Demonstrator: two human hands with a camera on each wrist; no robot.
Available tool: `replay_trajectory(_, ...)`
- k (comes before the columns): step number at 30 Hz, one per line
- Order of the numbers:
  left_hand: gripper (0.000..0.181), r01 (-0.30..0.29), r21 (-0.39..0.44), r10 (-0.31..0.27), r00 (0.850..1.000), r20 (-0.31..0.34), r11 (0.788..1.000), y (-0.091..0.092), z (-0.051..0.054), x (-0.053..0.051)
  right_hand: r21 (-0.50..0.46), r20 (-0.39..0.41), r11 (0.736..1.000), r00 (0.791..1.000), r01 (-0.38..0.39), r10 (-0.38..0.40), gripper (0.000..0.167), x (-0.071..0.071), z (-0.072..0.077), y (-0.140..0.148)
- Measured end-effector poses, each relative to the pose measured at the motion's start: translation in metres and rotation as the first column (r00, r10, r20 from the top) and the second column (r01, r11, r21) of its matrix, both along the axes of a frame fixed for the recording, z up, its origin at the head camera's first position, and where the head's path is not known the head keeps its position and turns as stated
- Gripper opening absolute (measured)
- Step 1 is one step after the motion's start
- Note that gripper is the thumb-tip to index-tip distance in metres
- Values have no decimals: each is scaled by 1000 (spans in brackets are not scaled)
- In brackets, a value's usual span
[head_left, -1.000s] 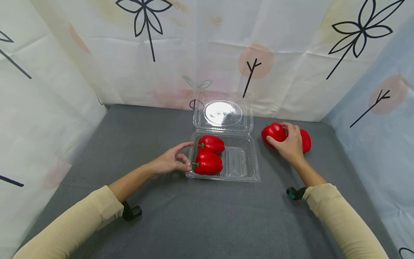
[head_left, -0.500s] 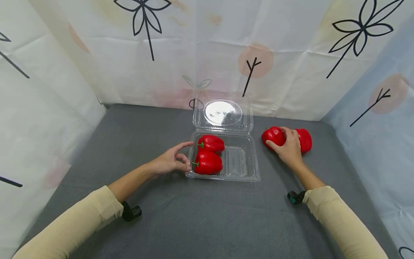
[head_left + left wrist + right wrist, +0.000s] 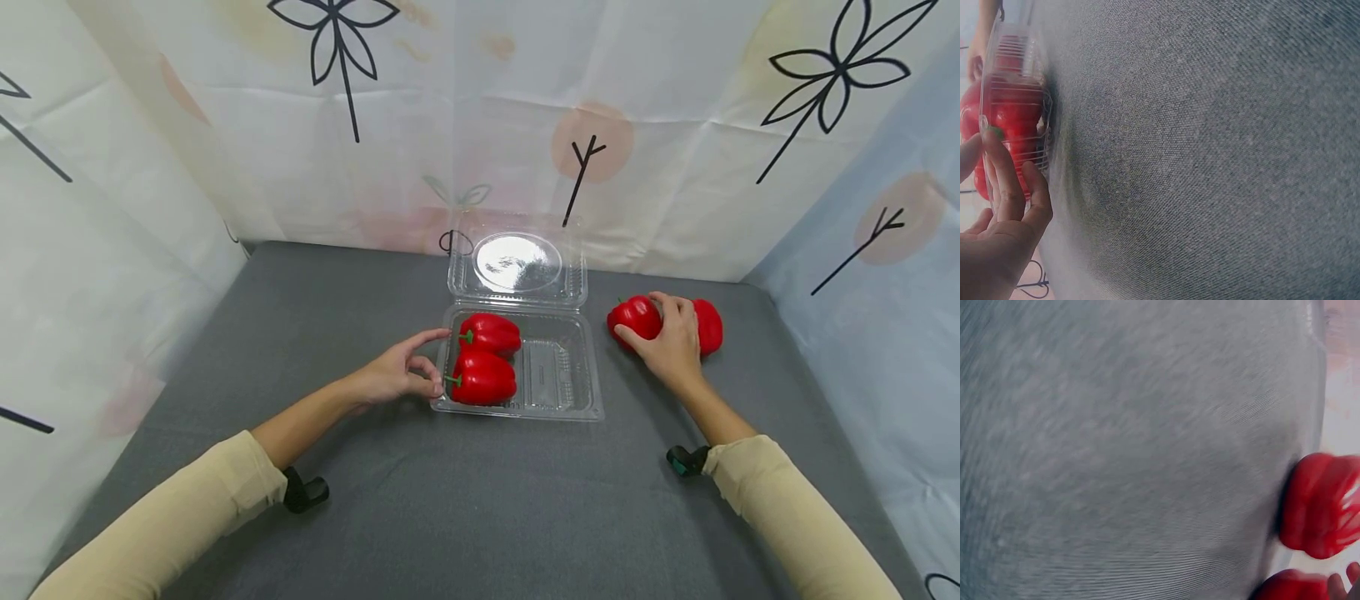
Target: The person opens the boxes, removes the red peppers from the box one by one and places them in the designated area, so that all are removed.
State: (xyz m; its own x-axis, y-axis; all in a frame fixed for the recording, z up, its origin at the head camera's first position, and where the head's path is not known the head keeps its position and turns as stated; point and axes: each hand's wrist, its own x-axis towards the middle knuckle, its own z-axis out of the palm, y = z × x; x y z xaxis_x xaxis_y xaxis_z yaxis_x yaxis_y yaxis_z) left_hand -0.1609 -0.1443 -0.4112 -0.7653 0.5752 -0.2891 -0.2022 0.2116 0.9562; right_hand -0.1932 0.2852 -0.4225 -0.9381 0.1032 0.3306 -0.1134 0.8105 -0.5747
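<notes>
My left hand point(image 3: 393, 372) pinches the left rim of a clear plastic clamshell container point(image 3: 558, 412), which stands with its lid point(image 3: 517, 292) up. Two red bell peppers lie in its left half, a rear bell pepper point(image 3: 498, 335) and a front bell pepper point(image 3: 486, 382), green stems facing left. On the right, my right hand point(image 3: 673, 346) holds a third bell pepper point(image 3: 633, 314) from above, thumb at its front and fingers behind. A fourth bell pepper point(image 3: 708, 327) is partly hidden behind that hand. Only fingertips point(image 3: 1352, 573) show in the right wrist view.
A grey cloth point(image 3: 487, 500) covers the table. Behind the lid hangs a pale patterned curtain point(image 3: 660, 192), and further curtains close off both sides. Each wrist wears a small black camera point(image 3: 306, 493).
The pepper under my right hand has turned and shifted slightly toward me, and that hand has lowered a little with it. The left hand and container have stayed in place.
</notes>
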Motion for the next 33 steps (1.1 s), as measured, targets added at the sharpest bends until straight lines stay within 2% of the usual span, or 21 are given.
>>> replay_trajectory(3,85,-1,-1,1,1000,0,1000,0,0,0,-3,-53,1000,999,-8,8,68,0,5,-6)
replay_trajectory(6,85,-4,-5,4,1000,-1,1000,0,0,0,-24,-90,998,995,-49,47,69,2,13,-15)
replay_trajectory(10,85,-4,-4,4,1000,-6,1000,0,0,0,-53,-120,985,980,-165,158,73,6,22,-31)
replay_trajectory(14,85,-1,0,1,1000,-10,1000,0,0,0,-65,-107,950,949,-306,298,77,11,27,-48)
replay_trajectory(18,85,2,5,-2,1000,-8,1000,0,0,0,-103,-38,892,898,-439,438,80,19,31,-66)
replay_trajectory(23,85,3,5,-3,1000,-7,1000,0,0,1,-149,43,801,805,-580,591,77,29,33,-84)
replay_trajectory(28,85,4,2,-4,1000,-11,1000,1,0,0,-170,101,732,727,-660,679,73,36,29,-97)
replay_trajectory(33,86,4,4,-4,1000,-9,1000,1,-1,0,-208,160,688,670,-695,725,72,40,25,-107)
